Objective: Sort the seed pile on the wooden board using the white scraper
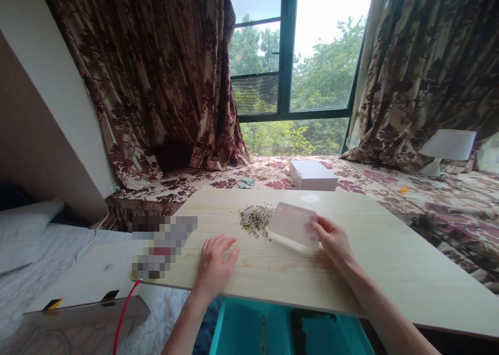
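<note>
A pale wooden table [390, 256] lies in front of me. On it sits a small heap of greenish-brown seeds or grains [255, 220]. My right hand [331, 240] pinches a pale pink flat card [294, 223] by its right edge, and the card's left edge rests against the heap. My left hand [214, 264] lies flat on the table with fingers spread, left of and below the heap, holding nothing.
A teal bin [273, 329] stands below the table's near edge. A white box [313, 174] and a white lamp [448, 147] rest on the patterned window seat behind. A small white slip [310, 198] lies on the table. A red cable [122, 313] hangs at the left.
</note>
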Motion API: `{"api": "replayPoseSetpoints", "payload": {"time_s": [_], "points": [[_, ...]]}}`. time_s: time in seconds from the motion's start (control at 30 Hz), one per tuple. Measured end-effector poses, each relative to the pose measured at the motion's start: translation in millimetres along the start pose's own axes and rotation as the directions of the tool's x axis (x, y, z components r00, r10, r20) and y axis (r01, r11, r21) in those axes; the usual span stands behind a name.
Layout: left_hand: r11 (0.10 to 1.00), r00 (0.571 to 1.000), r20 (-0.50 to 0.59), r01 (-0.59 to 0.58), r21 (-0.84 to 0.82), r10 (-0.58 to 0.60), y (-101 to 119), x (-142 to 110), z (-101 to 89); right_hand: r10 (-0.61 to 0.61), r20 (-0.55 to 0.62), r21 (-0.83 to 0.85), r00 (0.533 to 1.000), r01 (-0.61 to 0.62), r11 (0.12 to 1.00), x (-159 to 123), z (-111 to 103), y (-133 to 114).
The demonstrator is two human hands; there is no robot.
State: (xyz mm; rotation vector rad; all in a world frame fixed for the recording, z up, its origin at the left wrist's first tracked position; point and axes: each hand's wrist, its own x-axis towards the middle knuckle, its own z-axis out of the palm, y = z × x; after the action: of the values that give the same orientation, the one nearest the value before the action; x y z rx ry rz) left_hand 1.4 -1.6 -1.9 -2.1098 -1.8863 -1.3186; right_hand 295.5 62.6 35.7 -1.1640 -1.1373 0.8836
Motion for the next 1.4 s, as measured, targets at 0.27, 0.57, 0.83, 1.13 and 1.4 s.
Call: {"api": "replayPoseSetpoints", "payload": {"time_s": [0.27,0.57,0.83,1.13,1.4], "points": [[1.0,1.0,0.014,0.002,-0.003,-0.002,0.4,-0.1,0.1,0.029,0.083,0.047,0.996,-0.033,0.998,-1.6,4.5,-1.8],[1.0,0.999,0.041,0.012,-0.003,-0.011,0.8,-0.3,-1.2,0.058,-0.016,0.002,0.998,-0.058,0.998,-3.4,-2.2,-6.0],[1.0,0.999,0.047,0.01,-0.002,-0.01,1.9,0.3,-2.4,0.087,0.001,0.016,0.996,-0.087,0.996,-6.1,0.4,-8.7],[1.0,1.0,0.03,0.01,-0.002,-0.01,4.1,0.4,-3.4,0.091,0.018,0.007,0.996,-0.091,0.996,-7.1,0.8,-9.2],[1.0,0.999,0.031,0.017,-0.006,-0.017,4.1,0.2,-3.7,0.056,0.007,-0.008,0.998,-0.056,0.998,-7.4,0.7,-8.2]]}}
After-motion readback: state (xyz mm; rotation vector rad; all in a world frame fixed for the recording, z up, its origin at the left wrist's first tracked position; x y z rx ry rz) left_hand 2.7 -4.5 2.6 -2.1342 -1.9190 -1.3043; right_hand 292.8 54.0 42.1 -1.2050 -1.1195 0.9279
